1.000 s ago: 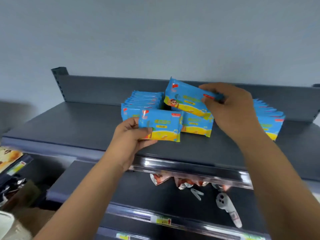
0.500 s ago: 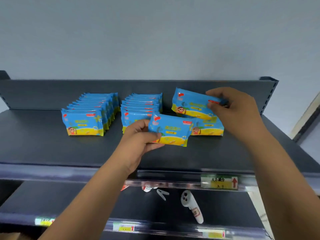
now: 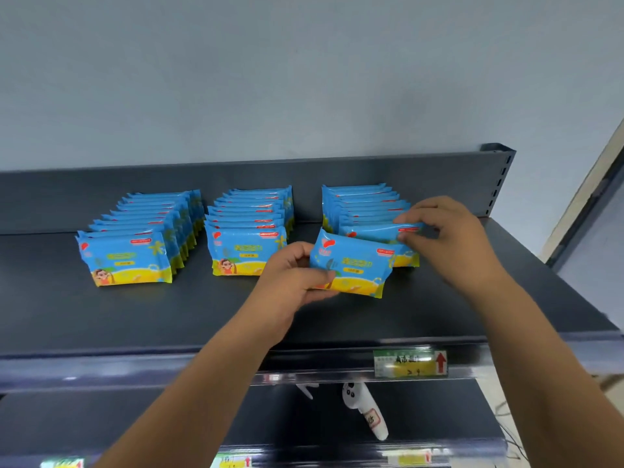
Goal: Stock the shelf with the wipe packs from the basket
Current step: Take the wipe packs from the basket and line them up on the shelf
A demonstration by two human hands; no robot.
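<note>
Blue wipe pack [image 3: 371, 231], aloft a moment ago, now fronts the row [image 3: 358, 201] near the shelf's [image 3: 135, 319] back right corner, the right hand [image 3: 449, 238] pinching its top with curled fingers. The left hand [image 3: 290, 275] grips the next pack [image 3: 351, 268], probably the one to follow.

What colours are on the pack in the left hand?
The flat plastic wipe pack is blue above, yellow below, with a red logo; head view.

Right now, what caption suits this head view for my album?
Left hand holds a loose pack before the right row while right hand pinches the row's front pack on the shelf.
</note>
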